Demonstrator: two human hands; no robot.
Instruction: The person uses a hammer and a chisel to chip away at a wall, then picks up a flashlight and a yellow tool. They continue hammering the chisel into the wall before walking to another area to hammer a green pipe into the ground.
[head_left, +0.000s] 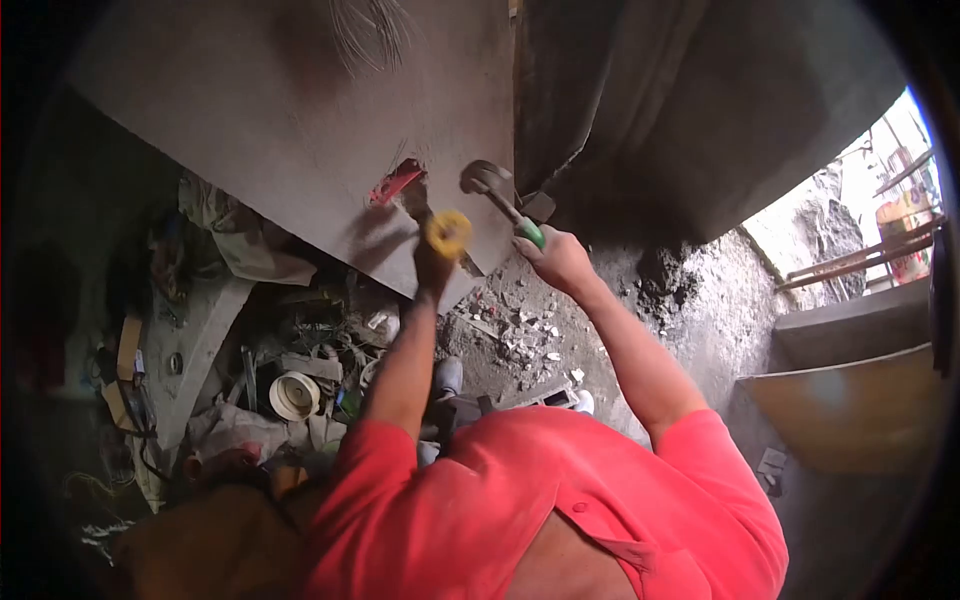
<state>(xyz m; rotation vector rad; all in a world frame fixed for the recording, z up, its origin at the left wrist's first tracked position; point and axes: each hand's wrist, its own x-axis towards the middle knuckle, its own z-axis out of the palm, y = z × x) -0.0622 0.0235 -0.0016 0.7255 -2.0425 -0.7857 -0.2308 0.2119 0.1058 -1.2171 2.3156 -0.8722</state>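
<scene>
My left hand (432, 262) grips a chisel with a yellow hand guard (448, 232), its tip set against a grey plastered wall (300, 130) just below a chipped hole showing red brick (396, 182). My right hand (556, 256) holds a hammer by its green handle (530, 232); the metal head (486, 178) is raised a little above and to the right of the chisel, close to the wall's corner. Both arms come out of a coral-red shirt (520, 500).
Broken plaster chips (520, 335) lie on the rough floor below the wall. To the left is a heap of clutter with a white roll (294, 395), rags and tools. At the right a concrete step (850, 330) sits under a bright opening to outdoors.
</scene>
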